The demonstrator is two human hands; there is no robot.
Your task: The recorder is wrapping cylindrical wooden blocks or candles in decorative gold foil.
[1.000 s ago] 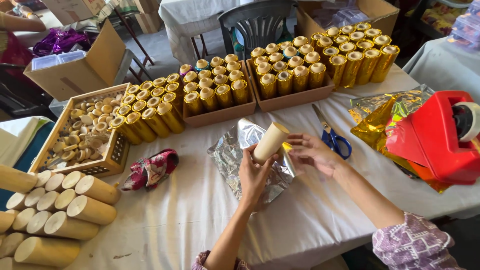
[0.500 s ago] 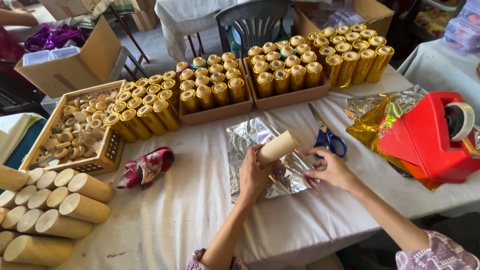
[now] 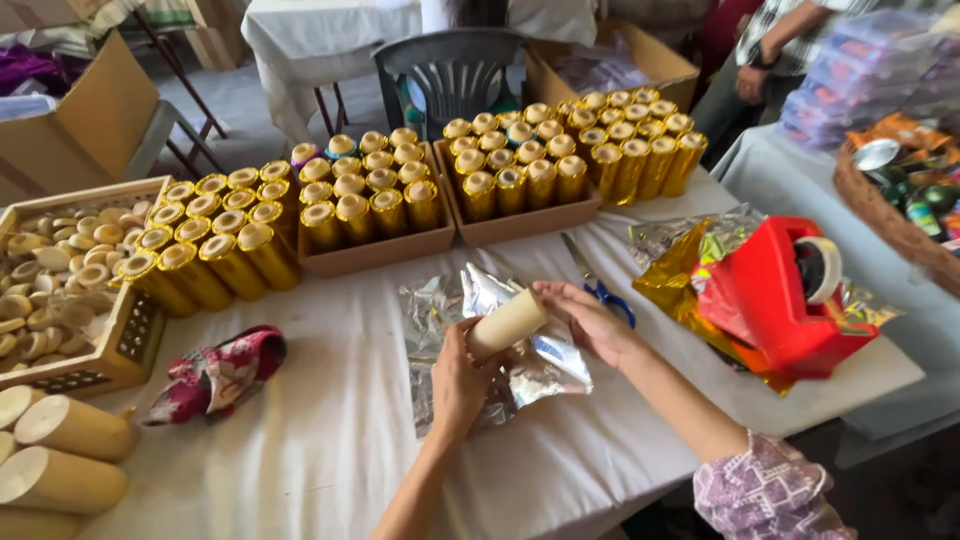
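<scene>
Head view: the left hand (image 3: 462, 372) has its fingers clamped round the lower end of a plain cardboard tube (image 3: 507, 324), held just above a silver foil sheet (image 3: 440, 300) on the tabletop (image 3: 330, 440). The tube's long axis rises up and to the right. The right hand (image 3: 590, 322) closes its fingers on that upper end, both hands equally near.

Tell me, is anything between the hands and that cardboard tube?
Nothing visible. The left hand grips the cardboard tube at its lower end, and the right hand touches its upper end, above the silver foil sheet.
</scene>
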